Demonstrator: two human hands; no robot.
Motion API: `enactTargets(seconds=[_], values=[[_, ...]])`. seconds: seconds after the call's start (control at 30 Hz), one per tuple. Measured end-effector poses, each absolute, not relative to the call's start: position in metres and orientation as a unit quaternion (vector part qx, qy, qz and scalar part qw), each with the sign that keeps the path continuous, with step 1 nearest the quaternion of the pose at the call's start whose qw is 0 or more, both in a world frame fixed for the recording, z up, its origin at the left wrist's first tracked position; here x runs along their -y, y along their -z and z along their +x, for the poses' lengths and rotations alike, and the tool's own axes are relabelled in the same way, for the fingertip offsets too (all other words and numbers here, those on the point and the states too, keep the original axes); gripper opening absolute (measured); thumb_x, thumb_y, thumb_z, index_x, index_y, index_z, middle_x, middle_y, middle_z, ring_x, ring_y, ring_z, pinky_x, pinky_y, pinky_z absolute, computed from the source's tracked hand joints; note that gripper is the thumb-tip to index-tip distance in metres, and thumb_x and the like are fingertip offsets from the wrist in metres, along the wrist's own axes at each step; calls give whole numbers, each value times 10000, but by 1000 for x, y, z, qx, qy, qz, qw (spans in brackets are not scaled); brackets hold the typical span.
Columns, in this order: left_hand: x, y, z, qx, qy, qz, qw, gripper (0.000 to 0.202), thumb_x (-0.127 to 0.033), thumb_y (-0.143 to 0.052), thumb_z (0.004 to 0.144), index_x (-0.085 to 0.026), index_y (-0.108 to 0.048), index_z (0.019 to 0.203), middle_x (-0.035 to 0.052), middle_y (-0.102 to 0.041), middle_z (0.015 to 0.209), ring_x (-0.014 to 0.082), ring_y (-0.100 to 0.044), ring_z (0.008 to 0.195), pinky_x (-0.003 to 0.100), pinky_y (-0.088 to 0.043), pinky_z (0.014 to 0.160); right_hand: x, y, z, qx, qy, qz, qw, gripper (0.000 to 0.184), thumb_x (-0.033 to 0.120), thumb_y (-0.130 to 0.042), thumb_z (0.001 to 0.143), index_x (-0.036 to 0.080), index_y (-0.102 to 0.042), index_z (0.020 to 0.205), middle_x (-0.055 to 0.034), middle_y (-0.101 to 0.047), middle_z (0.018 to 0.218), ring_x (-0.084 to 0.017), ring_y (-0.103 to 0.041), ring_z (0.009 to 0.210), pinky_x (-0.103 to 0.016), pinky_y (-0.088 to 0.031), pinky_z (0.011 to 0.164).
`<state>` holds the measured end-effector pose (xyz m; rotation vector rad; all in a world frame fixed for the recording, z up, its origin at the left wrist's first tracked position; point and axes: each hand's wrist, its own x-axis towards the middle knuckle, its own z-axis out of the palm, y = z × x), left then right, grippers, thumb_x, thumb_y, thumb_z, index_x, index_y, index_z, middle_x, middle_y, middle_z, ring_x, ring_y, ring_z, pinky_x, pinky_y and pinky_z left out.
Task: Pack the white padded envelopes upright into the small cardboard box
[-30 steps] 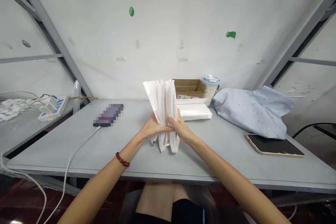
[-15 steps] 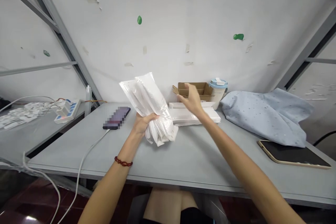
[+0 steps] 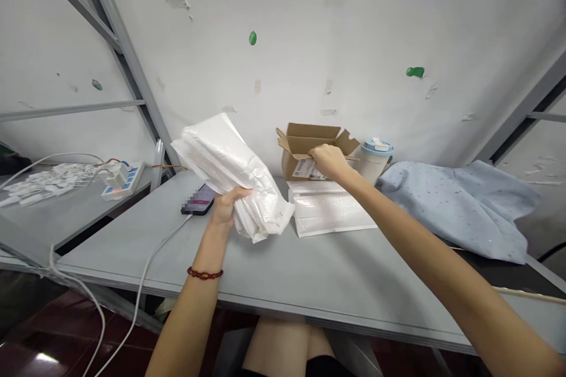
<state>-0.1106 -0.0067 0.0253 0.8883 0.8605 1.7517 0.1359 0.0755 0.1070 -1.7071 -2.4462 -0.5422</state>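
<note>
My left hand [image 3: 226, 207] is closed around a bunch of white bubble mailers [image 3: 239, 168], held up above the table and fanned toward the upper left. An open cardboard box [image 3: 289, 162] stands near the wall, flaps up, with a printed label on its front. My right hand [image 3: 331, 160] is closed over the front edge of this box; the fingertips are hidden behind the edge. Just in front of the box, more white bubble mailers [image 3: 329, 215] lie flat on the table, partly under my right forearm.
A blue-lidded cup [image 3: 374, 162] stands right of the box. Beside it, a light blue cloth [image 3: 455, 203] partly covers a tablet [image 3: 508, 274]. At left are a phone [image 3: 198, 200] on a white cable, a power strip [image 3: 126, 182] and a pile of white items [image 3: 53, 182].
My right hand has gone from open above the mailers to gripping the box's front edge. The box's labelled front now shows. My left hand has shifted slightly left with its mailers.
</note>
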Motion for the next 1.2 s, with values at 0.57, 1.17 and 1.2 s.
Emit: enactTargets(seconds=[0.57, 1.17, 1.2], values=[[63, -117, -186, -331, -760, 472, 302, 458, -237, -662, 580, -307, -737, 1027, -49, -762, 939, 399, -600, 1254, 545, -604, 914, 24, -83, 24, 928, 156, -339, 24, 310, -6, -464, 916, 147, -731, 963, -137, -748, 941, -264, -708, 976, -312, -440, 667], [-1, -99, -129, -377, -617, 575, 383, 485, -232, -876, 506, -124, -750, 962, 102, -771, 990, 387, -698, 1034, 487, -583, 926, 4, -110, 74, 721, -294, -359, 514, 718, 513, -886, 628, 163, -604, 1187, -134, -679, 1193, -288, -645, 1119, -444, -542, 942], [0, -100, -127, -373, -618, 583, 373, 468, -246, -882, 520, -124, -748, 951, 103, -771, 985, 386, -699, 1035, 488, -581, 932, -4, -109, 72, 732, -342, -336, 483, 824, 476, -909, 590, 160, -561, 1267, -147, -648, 1263, -305, -619, 1177, -467, -530, 982]])
